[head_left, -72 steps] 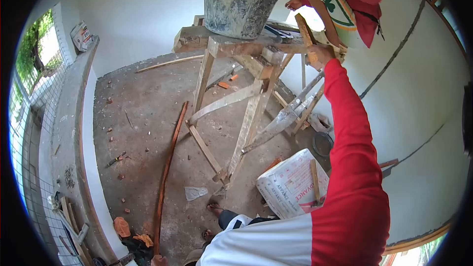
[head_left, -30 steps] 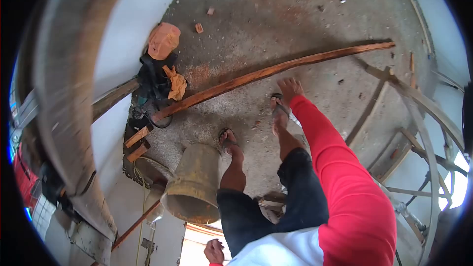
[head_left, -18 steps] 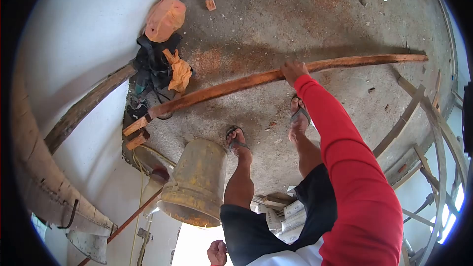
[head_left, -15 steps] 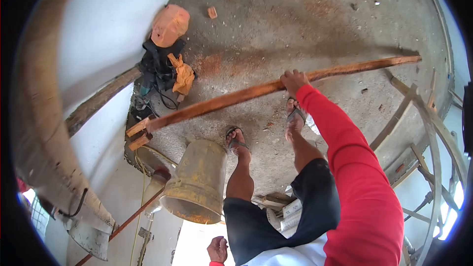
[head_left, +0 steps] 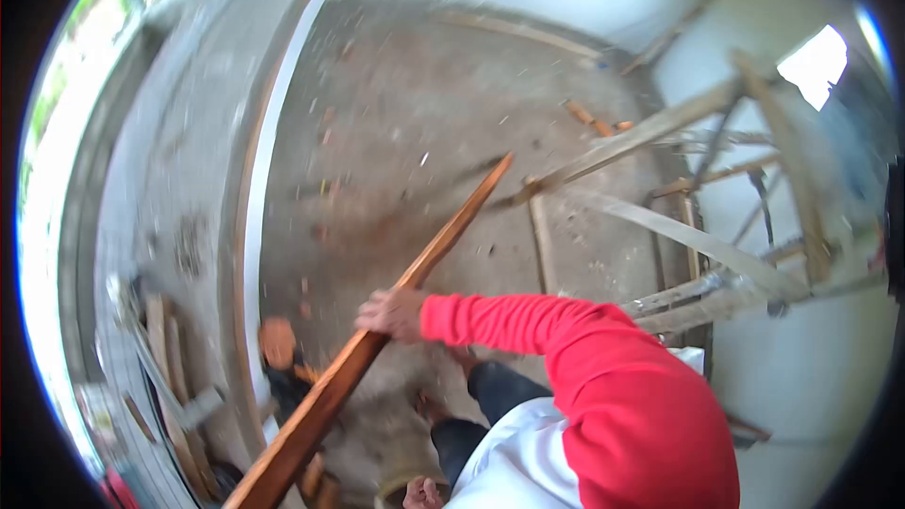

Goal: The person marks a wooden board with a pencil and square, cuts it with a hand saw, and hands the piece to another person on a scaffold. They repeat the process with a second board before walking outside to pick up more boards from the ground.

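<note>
In the head view, somewhat blurred, the person's right hand [head_left: 391, 314], at the end of a red sleeve [head_left: 617, 386], grips a long, narrow, reddish-brown wooden plank [head_left: 349, 372]; the fingers are closed over it near the middle of its visible length. The plank slants across the view, its near end running out at the bottom edge and its far end pointing toward a pale, rough wooden trestle [head_left: 641, 137] on the right. I cannot tell whether that far end touches the grey concrete floor [head_left: 415, 85].

The left hand [head_left: 422, 493] is low at the bottom edge, apart from the plank, its fingers looking curled; whether they hold anything I cannot tell. Just beside it is a dull yellowish bucket [head_left: 405, 467], only partly visible.

Left of the plank, near the white wall base, a rounded pinkish-orange bundle [head_left: 278, 341] lies next to a dark heap [head_left: 286, 386]. Beyond, short orange-brown pieces [head_left: 586, 118] lie on the floor near the trestle.
</note>
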A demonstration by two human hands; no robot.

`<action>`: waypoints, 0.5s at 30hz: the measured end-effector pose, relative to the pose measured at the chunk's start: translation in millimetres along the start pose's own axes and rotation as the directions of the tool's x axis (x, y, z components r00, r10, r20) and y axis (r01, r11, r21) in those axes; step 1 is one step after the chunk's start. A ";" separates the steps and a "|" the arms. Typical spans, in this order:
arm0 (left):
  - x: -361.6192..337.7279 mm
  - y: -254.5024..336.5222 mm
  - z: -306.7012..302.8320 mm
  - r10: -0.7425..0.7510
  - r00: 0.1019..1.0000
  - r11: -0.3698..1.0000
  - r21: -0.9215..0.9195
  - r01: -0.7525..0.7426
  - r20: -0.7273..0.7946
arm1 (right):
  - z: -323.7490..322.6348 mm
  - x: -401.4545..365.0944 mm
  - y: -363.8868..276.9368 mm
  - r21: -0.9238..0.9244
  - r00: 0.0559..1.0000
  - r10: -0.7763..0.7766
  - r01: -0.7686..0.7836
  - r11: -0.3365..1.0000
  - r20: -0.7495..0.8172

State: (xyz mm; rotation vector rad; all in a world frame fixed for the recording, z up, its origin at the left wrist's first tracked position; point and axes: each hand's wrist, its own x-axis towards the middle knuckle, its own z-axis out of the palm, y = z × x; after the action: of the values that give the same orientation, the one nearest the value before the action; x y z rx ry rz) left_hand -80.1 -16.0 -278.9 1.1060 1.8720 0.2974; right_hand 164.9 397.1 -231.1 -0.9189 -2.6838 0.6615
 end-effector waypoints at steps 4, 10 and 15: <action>73.7 70.9 -57.9 0.413 0.909 0.891 0.182 -0.415 0.053 | -182.1 19.4 -84.0 0.032 0.911 0.061 -0.052 0.998 -0.407; 119.8 190.2 -117.4 0.875 0.483 0.424 0.452 -0.785 0.017 | -349.2 -34.6 -196.6 0.115 0.637 0.077 0.019 0.993 -0.767; 91.0 268.5 -117.3 0.987 0.030 0.109 0.511 -0.853 -0.160 | -402.7 -103.7 -283.3 0.164 0.388 0.084 0.177 0.970 -0.918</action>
State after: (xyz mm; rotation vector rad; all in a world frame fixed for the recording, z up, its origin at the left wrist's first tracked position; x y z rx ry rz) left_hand -37.3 235.1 -108.0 2.6618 1.1610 1.2153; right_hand 238.7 270.9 250.4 -0.7830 -1.5356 0.2690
